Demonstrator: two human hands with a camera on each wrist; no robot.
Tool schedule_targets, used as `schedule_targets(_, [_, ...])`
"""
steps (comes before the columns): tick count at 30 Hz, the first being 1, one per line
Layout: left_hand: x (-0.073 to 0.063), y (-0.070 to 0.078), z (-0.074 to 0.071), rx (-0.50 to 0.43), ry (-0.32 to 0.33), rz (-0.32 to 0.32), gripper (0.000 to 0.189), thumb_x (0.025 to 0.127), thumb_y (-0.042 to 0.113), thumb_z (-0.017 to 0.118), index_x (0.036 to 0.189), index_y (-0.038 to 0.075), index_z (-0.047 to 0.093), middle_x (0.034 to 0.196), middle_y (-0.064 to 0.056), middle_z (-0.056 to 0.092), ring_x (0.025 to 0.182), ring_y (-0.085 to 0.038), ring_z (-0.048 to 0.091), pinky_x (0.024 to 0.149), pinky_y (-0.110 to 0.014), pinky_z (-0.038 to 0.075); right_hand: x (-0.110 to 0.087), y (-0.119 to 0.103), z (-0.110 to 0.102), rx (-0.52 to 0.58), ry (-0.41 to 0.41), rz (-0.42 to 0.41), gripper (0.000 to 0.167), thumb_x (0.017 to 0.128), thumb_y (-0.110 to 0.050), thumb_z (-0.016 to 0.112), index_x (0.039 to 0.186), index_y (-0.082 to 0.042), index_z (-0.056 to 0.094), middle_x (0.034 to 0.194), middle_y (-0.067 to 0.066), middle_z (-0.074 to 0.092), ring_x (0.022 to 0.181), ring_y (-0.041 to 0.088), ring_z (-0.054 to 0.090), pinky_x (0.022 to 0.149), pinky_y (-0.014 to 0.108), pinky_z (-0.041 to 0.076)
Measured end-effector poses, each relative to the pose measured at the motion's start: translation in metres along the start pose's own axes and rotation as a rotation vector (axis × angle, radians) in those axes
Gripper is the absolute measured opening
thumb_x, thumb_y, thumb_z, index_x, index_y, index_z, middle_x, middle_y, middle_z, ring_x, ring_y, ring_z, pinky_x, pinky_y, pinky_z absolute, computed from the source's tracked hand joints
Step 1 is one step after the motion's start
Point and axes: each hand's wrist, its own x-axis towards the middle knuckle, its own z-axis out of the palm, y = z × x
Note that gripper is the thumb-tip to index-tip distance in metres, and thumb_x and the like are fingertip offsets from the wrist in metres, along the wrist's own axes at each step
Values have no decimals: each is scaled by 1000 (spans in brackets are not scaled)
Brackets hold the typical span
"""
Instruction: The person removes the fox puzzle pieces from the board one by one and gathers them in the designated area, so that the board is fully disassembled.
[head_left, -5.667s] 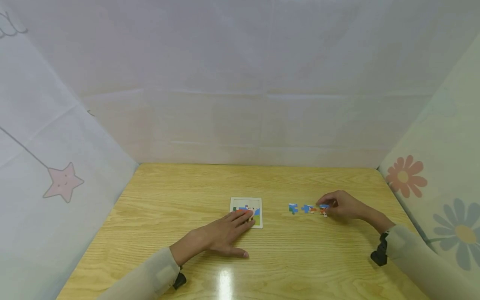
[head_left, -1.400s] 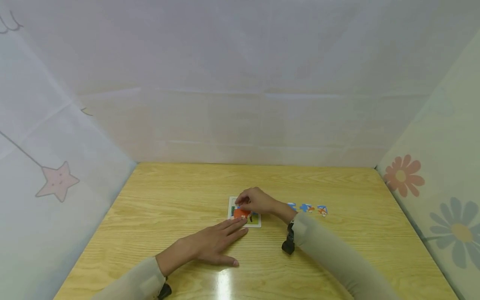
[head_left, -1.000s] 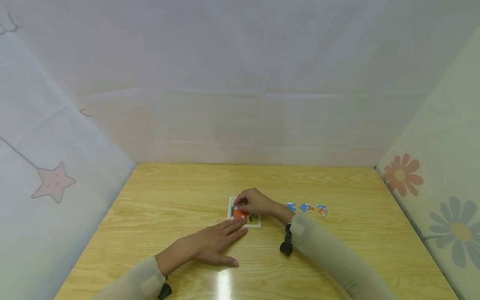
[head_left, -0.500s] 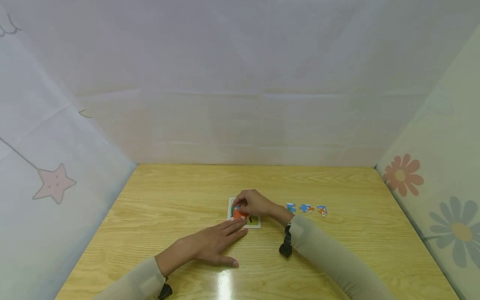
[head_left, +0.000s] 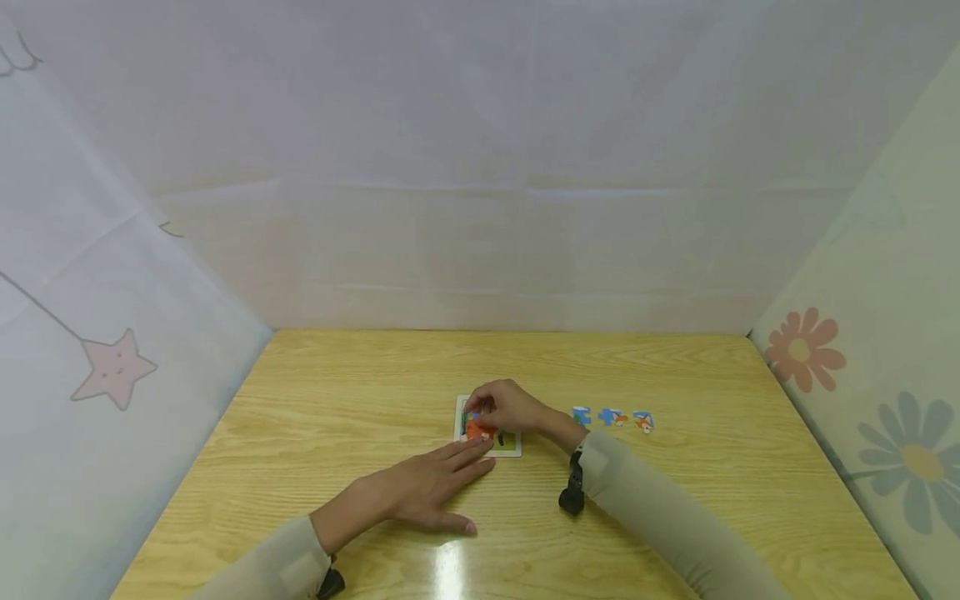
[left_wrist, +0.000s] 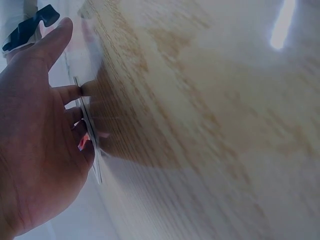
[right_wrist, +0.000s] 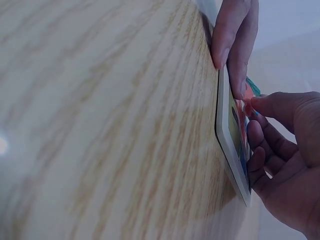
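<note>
A small jigsaw puzzle in a white-bordered tray (head_left: 507,454) lies mid-table, its picture showing orange, blue and green. My left hand (head_left: 423,493) lies nearly flat, fingers straight, fingertips resting on the tray's near part and thumb spread on the table side. Over the tray's upper part, my right hand (head_left: 512,406) is bent with thumb and fingers together. In the right wrist view they pinch a puzzle piece (right_wrist: 252,87), orange-red with a green part, tilted up from the tray. Much of the picture is hidden under both hands.
Three loose puzzle pieces lie in a row right of the tray: a blue and green one (head_left: 582,415), a blue and orange one (head_left: 613,417) and another blue and orange one (head_left: 643,422). Pale fabric walls (head_left: 480,250) border the wooden table (head_left: 360,367).
The right hand has moved from the loose pieces at the right to the tray, where it now pinches a piece. The left hand has shifted slightly toward the tray's near edge.
</note>
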Motion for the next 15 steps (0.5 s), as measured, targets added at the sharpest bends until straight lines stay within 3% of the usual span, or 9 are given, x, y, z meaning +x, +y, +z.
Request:
schedule_targets(12, [-3,3,-4,-4,-8,-6,93,102,71,50,170,12,25,179,-10,10,163,-32,18,127,-48,32,-1,-1,-2,73,0,-4,19,100,0,68,114,-7,78,100,3,74,88,11,67,77,26,59])
schedule_targets(15, [-3,3,-3,3,-11,-11,94,102,72,48,170,13,24,179,-9,10,163,-31,17,127,-48,33,-3,-1,-3,122,2,12,18,102,-1,67,115,-7,78,100,4,74,87,13,69,70,30,62])
